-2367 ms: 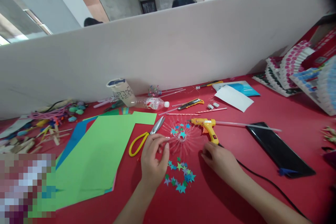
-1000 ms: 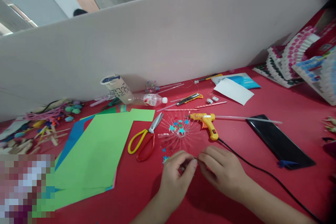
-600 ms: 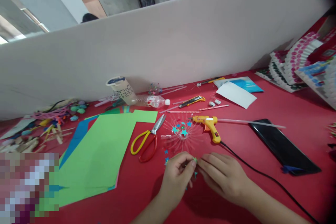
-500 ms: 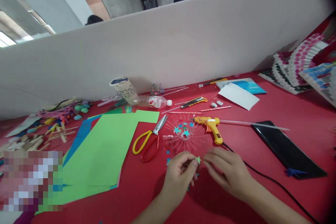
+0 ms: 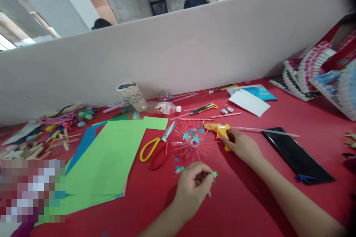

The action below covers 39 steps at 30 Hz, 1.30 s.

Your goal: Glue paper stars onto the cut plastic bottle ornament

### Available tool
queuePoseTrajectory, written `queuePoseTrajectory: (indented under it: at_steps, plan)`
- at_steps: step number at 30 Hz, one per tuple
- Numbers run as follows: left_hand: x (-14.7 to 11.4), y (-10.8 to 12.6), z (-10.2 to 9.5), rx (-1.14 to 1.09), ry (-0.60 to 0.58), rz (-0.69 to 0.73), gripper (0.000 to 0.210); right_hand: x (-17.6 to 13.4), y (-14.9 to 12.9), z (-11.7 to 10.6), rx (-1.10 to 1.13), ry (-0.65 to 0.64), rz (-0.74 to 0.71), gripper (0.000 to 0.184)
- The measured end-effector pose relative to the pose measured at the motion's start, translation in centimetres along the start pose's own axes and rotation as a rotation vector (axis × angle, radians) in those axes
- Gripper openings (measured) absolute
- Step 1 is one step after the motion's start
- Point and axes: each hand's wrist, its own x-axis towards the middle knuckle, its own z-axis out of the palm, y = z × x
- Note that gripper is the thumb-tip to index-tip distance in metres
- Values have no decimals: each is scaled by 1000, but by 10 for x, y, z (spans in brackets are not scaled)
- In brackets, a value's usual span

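Between the thumb and forefinger of my left hand (image 5: 194,187) is a small green star (image 5: 214,174), held just above the red table. My right hand (image 5: 246,148) is closed round the handle of a yellow glue gun (image 5: 221,130), which lies on its side with a clear glue stick (image 5: 250,129) sticking out of its back. In front of my left hand spreads a fringed disc of clear plastic (image 5: 205,147), with blue stars (image 5: 196,139) on its middle. A few more stars (image 5: 178,169) lie just left of my left hand, partly hidden by it.
Scissors (image 5: 158,148) and green paper sheets (image 5: 108,159) lie to the left. Behind are a plastic bottle (image 5: 165,108), a cup (image 5: 133,96) and a box cutter (image 5: 204,109). A black tablet-like slab (image 5: 299,159) lies right. A white partition (image 5: 178,52) rises behind.
My right hand has moved away from the green star, forward and right, and taken hold of the glue gun's handle. My left hand keeps the star and has shifted slightly right.
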Motion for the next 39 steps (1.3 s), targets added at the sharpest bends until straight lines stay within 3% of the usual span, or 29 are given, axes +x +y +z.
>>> queuePoseTrajectory:
  at_steps: [4,8,11,13,16,19,23,28,34,39]
  plan:
    - [0,4,-4,-57,32,-18,18,3,3,-4,135,3,47,27]
    - [4,10,-13,-105,116,-17,18,-3,4,-23,387,-49,55,39]
    - [8,14,-18,-99,180,-18,17,-18,-5,-39,880,-250,64,37]
    - [9,17,-19,-93,215,-17,17,-31,-13,-46,1090,-418,109,33]
    - [11,23,-19,-108,281,-19,16,-46,-23,-51,1222,-620,80,24]
    - [12,27,-18,-116,367,-13,16,-57,-30,-53,1204,-704,4,22]
    - [11,25,-16,-52,434,28,14,-69,-36,-50,1126,-654,51,27]
    - [6,14,-19,105,455,132,11,-87,-44,-45,915,-429,119,36]
    - [3,12,-22,134,498,144,11,-94,-35,-30,778,-317,-37,30]
    - [5,13,-22,123,506,126,11,-93,-24,-23,645,-256,-60,32]
